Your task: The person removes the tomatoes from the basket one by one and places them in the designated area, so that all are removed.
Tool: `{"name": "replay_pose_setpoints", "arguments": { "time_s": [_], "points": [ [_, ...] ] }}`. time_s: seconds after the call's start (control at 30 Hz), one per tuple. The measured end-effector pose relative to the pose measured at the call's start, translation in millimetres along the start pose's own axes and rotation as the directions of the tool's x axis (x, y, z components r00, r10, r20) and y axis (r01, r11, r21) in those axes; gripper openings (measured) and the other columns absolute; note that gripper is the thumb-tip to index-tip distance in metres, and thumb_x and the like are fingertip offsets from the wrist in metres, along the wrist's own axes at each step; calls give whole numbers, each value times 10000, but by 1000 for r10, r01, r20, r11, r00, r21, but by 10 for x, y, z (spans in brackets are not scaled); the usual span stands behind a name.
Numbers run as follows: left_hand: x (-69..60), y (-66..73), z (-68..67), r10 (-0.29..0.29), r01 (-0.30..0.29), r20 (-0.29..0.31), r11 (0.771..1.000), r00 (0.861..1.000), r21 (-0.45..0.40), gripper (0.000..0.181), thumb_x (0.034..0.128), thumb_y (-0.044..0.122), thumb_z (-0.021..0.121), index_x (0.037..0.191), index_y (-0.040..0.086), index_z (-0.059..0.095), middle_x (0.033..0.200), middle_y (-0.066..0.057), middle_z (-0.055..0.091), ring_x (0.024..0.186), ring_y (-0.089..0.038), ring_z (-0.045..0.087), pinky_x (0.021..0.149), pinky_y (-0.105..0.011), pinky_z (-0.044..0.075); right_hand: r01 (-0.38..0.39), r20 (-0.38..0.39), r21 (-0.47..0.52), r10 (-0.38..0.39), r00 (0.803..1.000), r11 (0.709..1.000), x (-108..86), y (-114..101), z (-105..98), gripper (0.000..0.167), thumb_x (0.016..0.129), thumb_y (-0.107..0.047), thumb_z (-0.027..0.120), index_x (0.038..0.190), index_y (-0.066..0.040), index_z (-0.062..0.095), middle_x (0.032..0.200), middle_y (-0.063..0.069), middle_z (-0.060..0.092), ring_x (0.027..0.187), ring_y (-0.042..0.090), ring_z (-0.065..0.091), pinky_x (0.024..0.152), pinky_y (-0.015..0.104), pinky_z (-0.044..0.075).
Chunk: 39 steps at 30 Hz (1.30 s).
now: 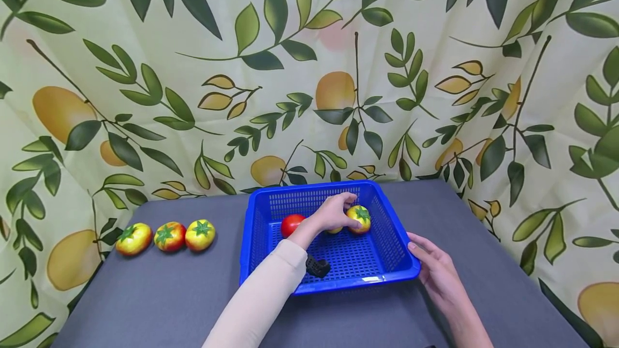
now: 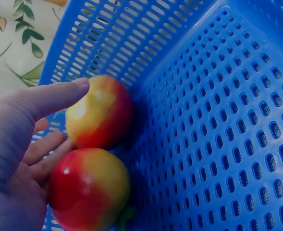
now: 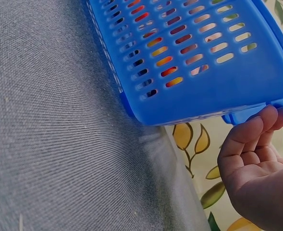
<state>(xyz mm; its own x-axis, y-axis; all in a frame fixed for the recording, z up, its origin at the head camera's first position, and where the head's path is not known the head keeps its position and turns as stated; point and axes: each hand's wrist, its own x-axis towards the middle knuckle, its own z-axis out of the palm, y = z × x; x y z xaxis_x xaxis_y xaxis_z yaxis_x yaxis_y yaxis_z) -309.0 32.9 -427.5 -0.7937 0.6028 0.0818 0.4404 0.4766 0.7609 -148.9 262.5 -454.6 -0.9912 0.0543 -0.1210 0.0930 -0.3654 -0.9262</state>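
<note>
Inside the blue plastic basket point(image 1: 358, 265), my left hand point(image 1: 333, 212) has its thumb and fingers around a yellow-red tomato point(image 1: 360, 219) with a green star-shaped top. In the left wrist view, the thumb tip touches that tomato point(image 2: 100, 113), and a second yellow-red tomato point(image 2: 89, 187) sits beside it, near the fingers. From the head, my hand mostly covers this second one. A plain red tomato point(image 1: 292, 225) lies left of my wrist. My right hand point(image 1: 437, 267) pinches the basket's right rim; the right wrist view shows the fingers point(image 3: 249, 132) curled at the edge.
Three yellow-red tomatoes stand in a row on the grey tabletop point(image 1: 159, 294) left of the basket: a left one point(image 1: 134, 239), a middle one point(image 1: 170, 237) and a right one point(image 1: 200, 235). A leaf-patterned curtain point(image 1: 290, 95) hangs behind the table. A black wrist device point(image 1: 317, 267) shows beneath my left forearm.
</note>
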Motion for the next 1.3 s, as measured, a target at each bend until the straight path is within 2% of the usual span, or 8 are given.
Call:
{"name": "replay_pose_setpoints", "arguments": {
  "time_s": [0.1,0.23,0.37,0.5,0.63,0.73,0.97,1.3],
  "points": [
    [2,-29,13,-8,8,27,1000,1000,-21,736,751,134,873,1378,-9,514,1339,-127,579,1173,-238,576,956,-265,447,2,3,7,-2,1000,1000,4,10,6,216,1008,-159,585,1216,-144,641,1115,86,702,957,198,690,801,330,553],
    [6,-69,29,-4,3,65,1000,998,17,744,729,147,891,1365,-1,533,1302,-102,610,1150,-195,587,945,-226,439,0,4,10,0,1000,1000,13,23,14,213,1010,-150,579,1212,-143,646,1110,79,704,960,200,689,804,334,552],
    [-3,-73,24,5,-15,87,993,996,115,746,720,204,900,1360,35,557,1299,-51,613,1137,-151,589,947,-219,423,-5,6,11,5,1000,1000,18,34,20,203,1011,-151,578,1198,-157,657,1105,72,705,956,197,689,802,334,553],
    [0,-51,20,16,-42,111,972,994,229,756,726,294,889,1373,80,561,1303,-5,610,1144,-116,573,1000,-278,368,2,20,24,-3,1000,1000,12,30,15,195,1017,-141,562,1174,-174,672,1085,71,710,932,181,690,780,319,559],
    [26,-35,38,25,-63,131,953,991,295,760,739,353,873,1382,101,555,1319,7,598,1185,-133,536,1033,-353,322,17,34,35,-18,999,999,-2,12,4,199,1022,-130,549,1161,-177,683,1071,75,713,917,177,693,768,310,561],
    [45,-26,52,28,-72,135,941,990,330,764,738,373,872,1379,100,558,1326,-1,593,1204,-155,518,1027,-359,315,11,24,24,-12,1000,1000,-5,2,0,192,1019,-139,559,1160,-180,681,1074,72,713,920,179,694,769,310,560],
    [64,8,66,10,-67,153,925,988,374,781,730,400,874,1385,119,555,1336,9,590,1185,-185,501,975,-348,319,-14,12,16,13,1000,1000,-2,-10,-6,178,1014,-161,573,1152,-194,679,1075,66,713,918,178,695,764,313,562],
    [69,-16,88,32,-87,142,912,989,401,789,697,451,882,1354,130,586,1296,32,613,1164,-160,519,938,-328,330,-25,7,6,25,1000,1000,-8,-14,-1,167,1012,-173,578,1138,-209,683,1073,55,713,916,173,694,760,312,563]
  ]
}}
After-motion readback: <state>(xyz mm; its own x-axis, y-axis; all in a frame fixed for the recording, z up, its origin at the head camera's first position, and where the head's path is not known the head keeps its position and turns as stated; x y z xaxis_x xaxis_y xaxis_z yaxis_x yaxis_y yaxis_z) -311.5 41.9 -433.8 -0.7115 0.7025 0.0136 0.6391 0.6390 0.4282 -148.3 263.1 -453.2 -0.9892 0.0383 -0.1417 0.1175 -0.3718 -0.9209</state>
